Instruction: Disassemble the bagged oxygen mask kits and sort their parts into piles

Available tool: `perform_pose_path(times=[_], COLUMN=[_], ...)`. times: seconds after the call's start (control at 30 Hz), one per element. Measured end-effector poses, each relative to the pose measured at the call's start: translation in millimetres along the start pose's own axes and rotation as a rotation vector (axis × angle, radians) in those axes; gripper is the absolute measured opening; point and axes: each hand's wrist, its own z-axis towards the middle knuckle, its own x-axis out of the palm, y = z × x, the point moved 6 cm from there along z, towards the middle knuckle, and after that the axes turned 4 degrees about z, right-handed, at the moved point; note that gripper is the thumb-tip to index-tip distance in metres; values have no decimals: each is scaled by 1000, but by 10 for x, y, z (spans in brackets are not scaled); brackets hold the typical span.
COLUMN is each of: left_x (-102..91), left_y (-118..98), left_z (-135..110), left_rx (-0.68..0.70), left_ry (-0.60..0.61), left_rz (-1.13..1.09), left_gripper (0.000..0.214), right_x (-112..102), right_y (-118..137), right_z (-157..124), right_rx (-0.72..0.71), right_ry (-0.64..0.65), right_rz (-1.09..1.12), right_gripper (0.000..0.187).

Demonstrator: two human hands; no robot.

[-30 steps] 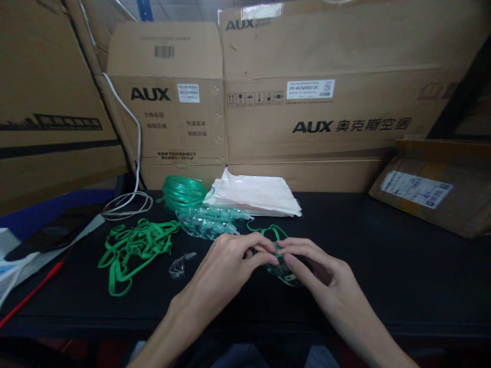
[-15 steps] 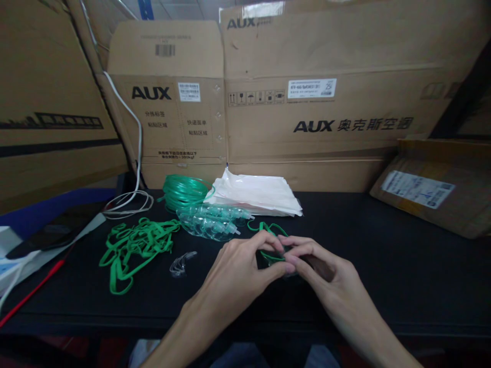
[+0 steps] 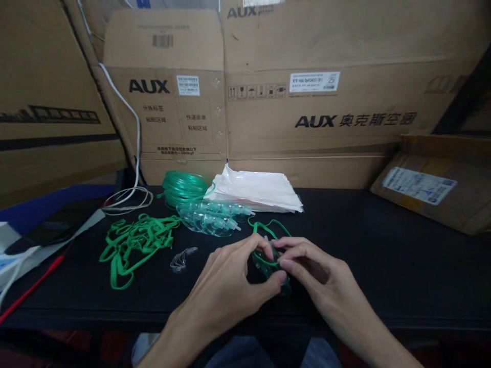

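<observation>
A translucent green mask (image 3: 265, 269) is held, partly hidden; green strap (image 3: 255, 227) loops beyond it.

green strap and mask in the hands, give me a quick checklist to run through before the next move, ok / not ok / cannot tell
1. Both hands at the work: ok, left hand and right hand meet at the green strap and clear green mask.
2. Strap firmly pinched: cannot tell, fingers cover the spot.
3. Strap fastened to the mask: cannot tell, the join is hidden.
4. Spare straps untangled: not ok, the pile of green straps lies in a jumble.
5. Stack of masks away from the hands: ok, it lies beyond them, apart.
</observation>
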Motion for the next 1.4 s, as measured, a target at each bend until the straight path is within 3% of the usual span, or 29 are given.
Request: perform_pose_path(times=[0.27, 0.6, 1.07, 1.27, 1.4], left_x=[5, 17, -28, -17, -21], left_y=[-7, 1, 97, 85, 78], left_z=[-47, -40, -18, -5, -8], left_rx=[-1, -1, -86, 3, 62], left_ry=[-15, -7, -51, -54, -90], left_rz=[-1, -48, -15, -26, -62], left_gripper=[15, 16, 13, 12, 7], right_x=[59, 91, -187, -1, -27], right_y=[1, 34, -23, 109, 79], right_z=[-55, -61, -43, -26, -15], right_rx=[-74, -83, -26, -70, -25], right_ry=[53, 75, -317, -64, -99], right_rz=[-70, -123, 113, 2, 9], right_gripper=[11, 12, 15, 12, 16])
